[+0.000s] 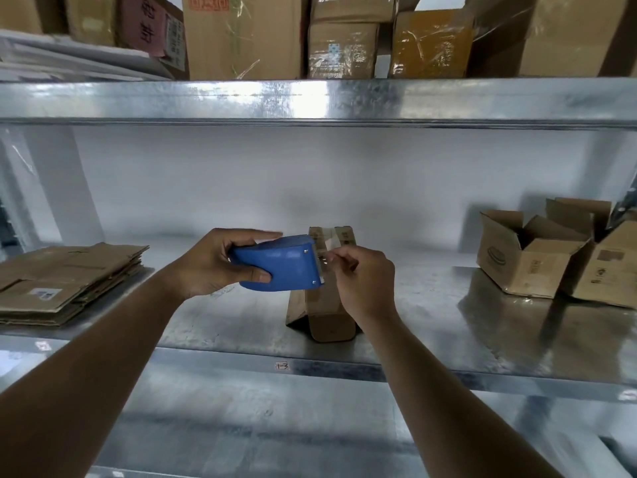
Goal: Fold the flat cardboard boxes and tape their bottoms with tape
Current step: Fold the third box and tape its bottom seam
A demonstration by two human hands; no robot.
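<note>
The left hand [210,262] grips the rigid blue tape dispenser [277,263]; the right hand [363,279] pinches its thin, sticky, easily crumpled clear tape end [329,251] above the light folded box [329,305].

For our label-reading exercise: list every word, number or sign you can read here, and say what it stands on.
"1-3": small handwritten tag on the shelf's front edge.
Printing on the pink box: characters, too blurred to read.
Oval logo on the open box: too small to read.
Sticker on the flat cardboard stack: unreadable.
</note>
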